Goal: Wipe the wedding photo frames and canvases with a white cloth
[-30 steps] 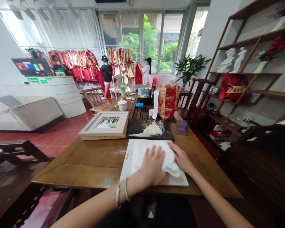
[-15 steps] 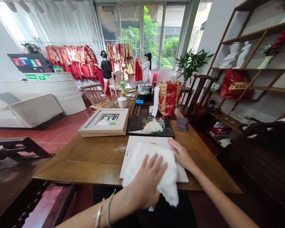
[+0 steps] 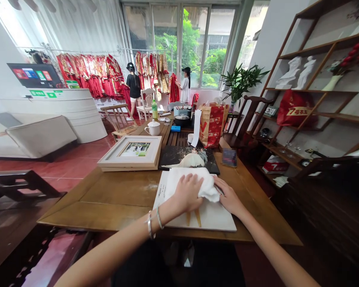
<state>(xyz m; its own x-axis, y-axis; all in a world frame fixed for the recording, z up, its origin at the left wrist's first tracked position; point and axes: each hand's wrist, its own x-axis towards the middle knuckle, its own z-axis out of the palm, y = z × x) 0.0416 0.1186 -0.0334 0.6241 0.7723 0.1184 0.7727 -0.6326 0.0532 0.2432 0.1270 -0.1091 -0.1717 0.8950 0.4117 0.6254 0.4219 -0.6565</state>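
A white flat board point(image 3: 215, 219) lies at the near edge of the wooden table point(image 3: 119, 199). On its far half rests a white cloth point(image 3: 179, 178). My left hand point(image 3: 188, 193) lies palm down on the cloth, fingers curled over it. My right hand point(image 3: 229, 197) rests on the board's right edge, fingers pressed flat against it beside the cloth. Two thin yellow marks show on the board below my left hand.
Behind the board lie a dark picture panel point(image 3: 185, 158) and a pale framed photo point(image 3: 131, 152). Farther back stand a white teapot point(image 3: 153, 127), a red paper bag point(image 3: 212, 124) and a green bottle point(image 3: 154, 108). Two people stand at the clothes racks. Shelves point(image 3: 311, 91) line the right.
My left hand drew the cloth toward the near edge of the board, then pushed it back to the far half. My right hand stayed on the right edge.
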